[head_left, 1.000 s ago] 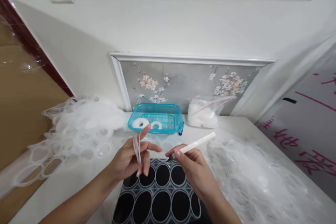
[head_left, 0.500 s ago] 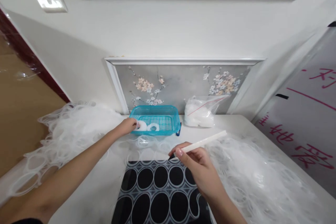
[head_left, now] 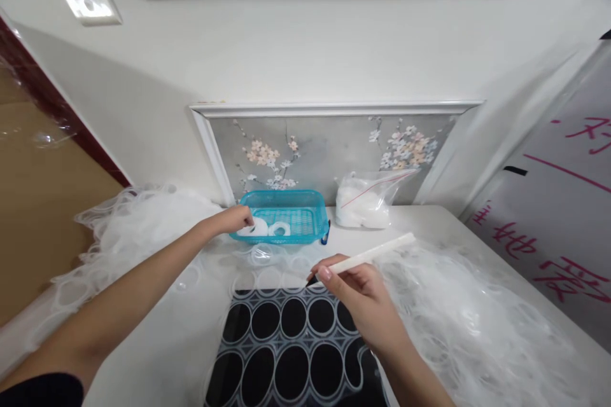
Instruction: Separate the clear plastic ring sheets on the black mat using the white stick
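My left hand [head_left: 237, 220] reaches over the left rim of a turquoise plastic basket [head_left: 312, 198], fingers curled down at the white rings inside. One white ring [head_left: 260, 227] lies right by the fingertips, another white ring [head_left: 279, 229] beside it. What the fingertips pinch, if anything, is hidden. In my right hand [head_left: 363, 296] is a white pen-like stick [head_left: 370, 255] with a black tip, held between thumb and fingers. Its tip points down at the far edge of a black sheet [head_left: 293, 372] that carries rows of clear ring outlines.
Heaps of clear plastic ring sheets lie on the left [head_left: 143, 229] and on the right [head_left: 470, 318]. Behind stand a zip bag of white material [head_left: 363, 202] and a small blue object [head_left: 325, 233]. A wall closes off the back; a whiteboard [head_left: 548, 216] leans at right.
My left hand has shifted slightly up and over the basket's rim, its fingers bending further down at the rings. The right hand keeps its hold on the white stick, almost unmoved.
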Tool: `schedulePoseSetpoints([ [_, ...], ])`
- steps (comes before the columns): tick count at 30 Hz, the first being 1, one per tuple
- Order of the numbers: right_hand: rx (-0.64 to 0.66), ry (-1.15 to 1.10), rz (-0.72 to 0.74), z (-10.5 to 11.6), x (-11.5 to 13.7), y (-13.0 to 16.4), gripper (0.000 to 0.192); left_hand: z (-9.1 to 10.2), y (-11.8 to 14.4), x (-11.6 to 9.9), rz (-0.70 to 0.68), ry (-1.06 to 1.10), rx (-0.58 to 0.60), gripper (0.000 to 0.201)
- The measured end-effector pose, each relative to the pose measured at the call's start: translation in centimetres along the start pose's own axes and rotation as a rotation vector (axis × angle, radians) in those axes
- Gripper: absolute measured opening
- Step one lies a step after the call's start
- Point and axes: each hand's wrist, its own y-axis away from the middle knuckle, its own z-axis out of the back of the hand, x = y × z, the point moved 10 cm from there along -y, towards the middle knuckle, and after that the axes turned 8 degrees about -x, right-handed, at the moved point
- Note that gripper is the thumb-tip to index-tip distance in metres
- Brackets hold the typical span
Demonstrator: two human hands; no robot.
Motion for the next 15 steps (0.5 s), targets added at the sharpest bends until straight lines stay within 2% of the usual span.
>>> schedulePoseSetpoints([
  [4,0.016,0.016,0.027,-0.1,0.6,0.1,0.023,0.1,0.8,-0.4,0.032,-0.073,-0.009,0.025],
  [10,0.004,0.101,0.050,0.3,1.5,0.7,0.023,-0.1,3.3,-1.9,0.062,-0.117,-0.162,0.026],
  [13,-0.011,0.182,0.088,0.7,2.3,1.3,0.018,-0.5,6.9,-4.0,0.056,-0.105,-0.317,0.038],
  [15,-0.031,0.251,0.146,1.1,3.2,1.7,0.014,-2.0,10.6,-5.6,0.042,-0.089,-0.381,0.046],
])
